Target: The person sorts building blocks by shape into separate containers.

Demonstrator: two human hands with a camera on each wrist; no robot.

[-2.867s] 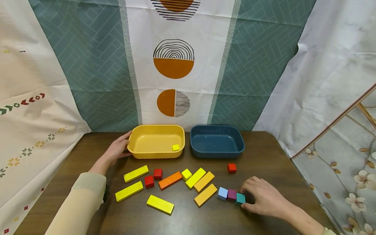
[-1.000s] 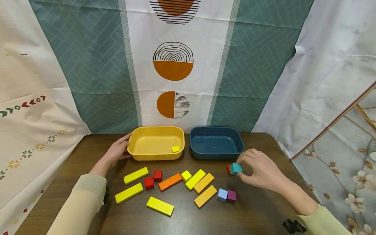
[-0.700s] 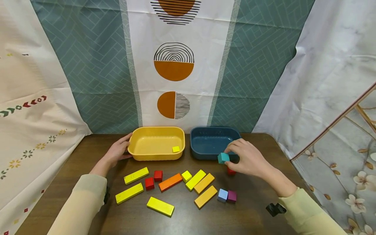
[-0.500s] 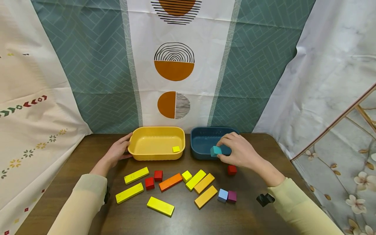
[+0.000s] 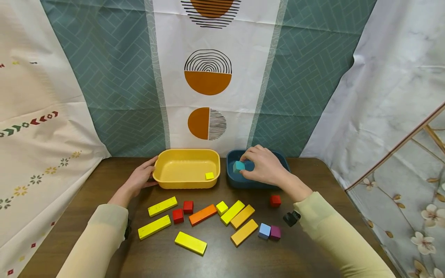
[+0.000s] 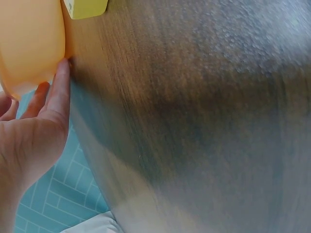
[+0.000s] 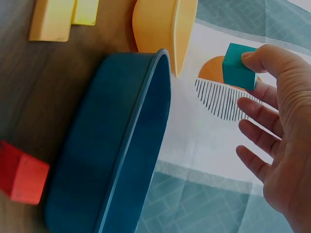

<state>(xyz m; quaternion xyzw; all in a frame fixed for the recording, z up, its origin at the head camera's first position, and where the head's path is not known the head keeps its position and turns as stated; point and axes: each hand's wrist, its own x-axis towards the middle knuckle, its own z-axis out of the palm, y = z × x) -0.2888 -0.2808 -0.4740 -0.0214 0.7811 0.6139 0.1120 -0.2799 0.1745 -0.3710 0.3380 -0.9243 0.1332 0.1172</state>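
Observation:
Over the left part of the blue tray [image 5: 259, 183], my right hand [image 5: 264, 166] pinches a teal cube [image 5: 237, 166] between thumb and fingertips. The right wrist view shows the cube [image 7: 238, 67] held above the tray's rim, the other fingers spread apart. My left hand [image 5: 140, 178] rests against the left end of the yellow tray [image 5: 187, 184], its fingers fairly straight along the wall, as the left wrist view also shows. One small yellow block [image 5: 209, 176] lies inside the yellow tray.
In front of the trays lie yellow bars [image 5: 191, 243], an orange bar [image 5: 203, 215], amber bars [image 5: 244, 233], red cubes [image 5: 178, 216] and a yellow cube [image 5: 222, 208]. A light blue cube [image 5: 264, 231] touches a purple cube [image 5: 275, 232]. One red cube [image 5: 275, 200] sits right of them.
My right hand has picked up the teal cube from beside the purple one and carried it up and leftward over the blue tray. My left hand has stayed at the yellow tray.

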